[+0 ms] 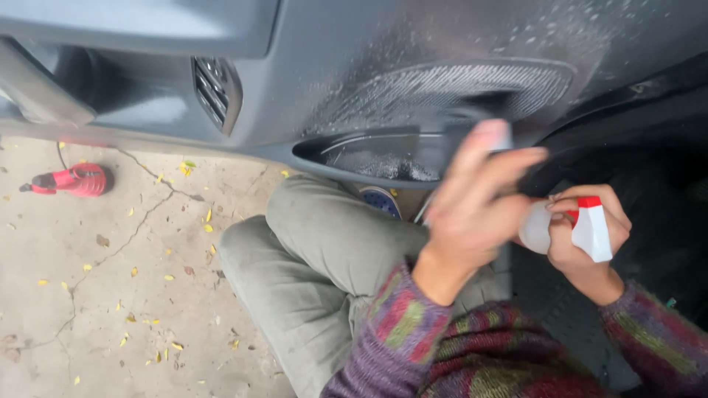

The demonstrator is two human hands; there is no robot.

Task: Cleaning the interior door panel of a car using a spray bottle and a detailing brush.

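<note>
Head view: one spray bottle (pixel 582 228), two hands.

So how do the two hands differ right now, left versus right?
The left hand is raised toward the grey door panel, fingers spread and motion-blurred; the right hand is sharp and closed around a white spray bottle with a red trigger. The left sits higher and nearer the door pocket; the right sits lower, off to the side. Both come from striped knit sleeves.
</note>
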